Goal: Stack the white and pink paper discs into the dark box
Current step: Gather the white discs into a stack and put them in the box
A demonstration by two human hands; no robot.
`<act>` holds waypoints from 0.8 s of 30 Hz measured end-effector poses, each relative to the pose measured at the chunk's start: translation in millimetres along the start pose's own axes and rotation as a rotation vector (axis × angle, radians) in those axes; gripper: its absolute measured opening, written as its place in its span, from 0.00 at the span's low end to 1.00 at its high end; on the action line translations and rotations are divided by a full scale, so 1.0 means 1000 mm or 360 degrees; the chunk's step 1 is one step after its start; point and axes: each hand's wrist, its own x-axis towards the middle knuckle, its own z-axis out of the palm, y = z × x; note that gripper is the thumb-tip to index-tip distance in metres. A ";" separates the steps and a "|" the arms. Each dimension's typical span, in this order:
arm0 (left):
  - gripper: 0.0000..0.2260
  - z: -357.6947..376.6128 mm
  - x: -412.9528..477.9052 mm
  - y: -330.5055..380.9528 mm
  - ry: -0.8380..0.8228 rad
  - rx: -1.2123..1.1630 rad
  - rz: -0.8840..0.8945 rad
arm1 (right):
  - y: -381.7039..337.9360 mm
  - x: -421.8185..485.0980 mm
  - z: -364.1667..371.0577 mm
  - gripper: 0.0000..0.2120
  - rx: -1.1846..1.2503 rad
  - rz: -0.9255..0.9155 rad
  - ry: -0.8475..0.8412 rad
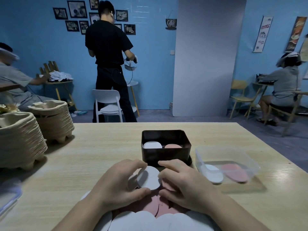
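While the left hand [116, 182] holds white discs [150, 178] tilted off the table [100, 155], thumb and fingers clamped on their rims, probably to square them, the right hand [185, 185] lies with bent fingers on the loose pink discs [156, 205]; whether it grips one cannot be told. Count: the dark box [165, 155], just beyond, holds one white stack [152, 145] and one pink stack [173, 146]. Loose discs overlap and cannot be counted.

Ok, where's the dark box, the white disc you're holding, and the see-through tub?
dark box [165, 155]: head view, on its front wall.
white disc [150, 178]: head view, middle of its face.
see-through tub [221, 155]: head view, on its far wall.
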 end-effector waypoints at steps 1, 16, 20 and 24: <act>0.26 0.000 0.000 0.001 0.0017 -0.0003 0.0012 | 0.000 0.000 0.001 0.14 0.0005 0.0003 0.0000; 0.23 0.012 0.007 0.009 0.0044 -0.0066 0.0144 | 0.004 0.005 0.003 0.12 0.0309 -0.0004 -0.0085; 0.26 0.012 0.007 0.008 0.0022 -0.0066 0.0111 | 0.006 0.004 0.005 0.13 0.0341 0.0027 -0.0024; 0.28 0.010 0.006 0.001 -0.0049 -0.0025 0.0038 | 0.007 0.002 0.003 0.13 0.0358 0.0078 -0.0020</act>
